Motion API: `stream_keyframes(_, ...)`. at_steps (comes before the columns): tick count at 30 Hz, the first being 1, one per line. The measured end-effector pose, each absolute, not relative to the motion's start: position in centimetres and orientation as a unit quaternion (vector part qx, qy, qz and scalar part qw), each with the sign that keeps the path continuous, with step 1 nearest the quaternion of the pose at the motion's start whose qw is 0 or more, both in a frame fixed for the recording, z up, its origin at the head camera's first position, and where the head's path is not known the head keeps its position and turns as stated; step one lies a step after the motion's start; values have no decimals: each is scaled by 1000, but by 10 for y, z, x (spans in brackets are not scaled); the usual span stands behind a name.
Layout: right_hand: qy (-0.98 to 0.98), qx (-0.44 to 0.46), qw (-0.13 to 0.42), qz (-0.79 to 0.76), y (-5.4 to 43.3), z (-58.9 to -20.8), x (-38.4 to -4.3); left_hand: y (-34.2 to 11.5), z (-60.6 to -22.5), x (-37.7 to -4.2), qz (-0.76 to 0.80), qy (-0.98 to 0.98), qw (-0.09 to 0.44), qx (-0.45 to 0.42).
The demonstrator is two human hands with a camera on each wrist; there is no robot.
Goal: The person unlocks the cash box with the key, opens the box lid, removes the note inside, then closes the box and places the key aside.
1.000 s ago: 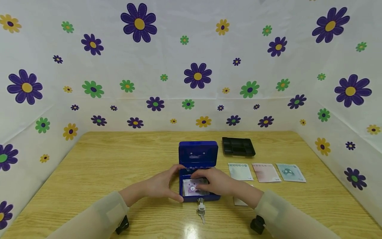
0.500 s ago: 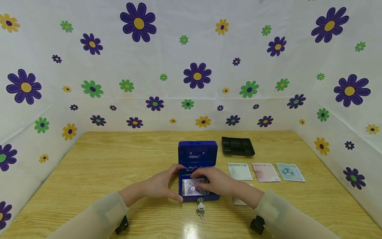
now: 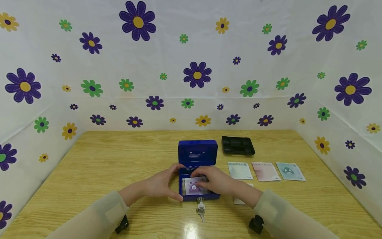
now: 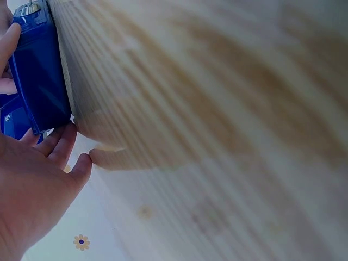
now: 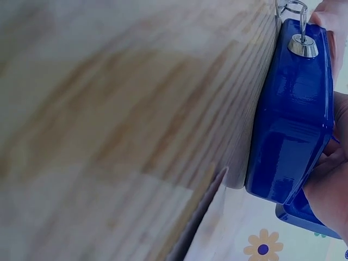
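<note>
A small blue cash box (image 3: pixel 197 146) stands on the wooden table with its lid raised. My left hand (image 3: pixel 158 184) holds the box's left side, thumb at the front corner and fingers at the back; the left wrist view shows those fingertips at the box's corner. My right hand (image 3: pixel 219 181) reaches in over the right wall, and its thumb and fingers pinch a purple play banknote (image 3: pixel 191 191) with a bear face that lies inside. Its right end is hidden under the hand. A ring of keys (image 3: pixel 201 207) hangs from the front lock.
A black compartment tray (image 3: pixel 237 146) lies behind and right of the box. To the right, a row holds a pale green note (image 3: pixel 239 171), a pink note (image 3: pixel 266 172) and a teal note (image 3: pixel 290 171). Another note (image 3: pixel 239 201) is partly under the right forearm. Flowered cloth surrounds the table.
The purple note has shifted slightly and its bear face has tilted a little under the right hand. Both hands have stayed at the box, which has not moved.
</note>
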State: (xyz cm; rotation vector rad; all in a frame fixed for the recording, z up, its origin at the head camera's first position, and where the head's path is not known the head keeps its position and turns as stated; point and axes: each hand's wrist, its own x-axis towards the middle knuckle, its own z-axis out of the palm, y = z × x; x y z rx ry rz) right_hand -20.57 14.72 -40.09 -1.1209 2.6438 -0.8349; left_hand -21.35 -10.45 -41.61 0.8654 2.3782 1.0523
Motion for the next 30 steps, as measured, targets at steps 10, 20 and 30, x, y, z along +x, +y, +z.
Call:
stream_keyframes(10,879,-376,81,-282,148,-402,-207,-104,-414,-212,377,850,203,306)
stream_keyframes(20,870,-374,62,-314,152,-397,-204,-104,-416,-213,375,852,200,307)
stream_keyframes(30,873,-349,9,-341,162,-385,-207,-104,-417,-214,371,854,201,304)
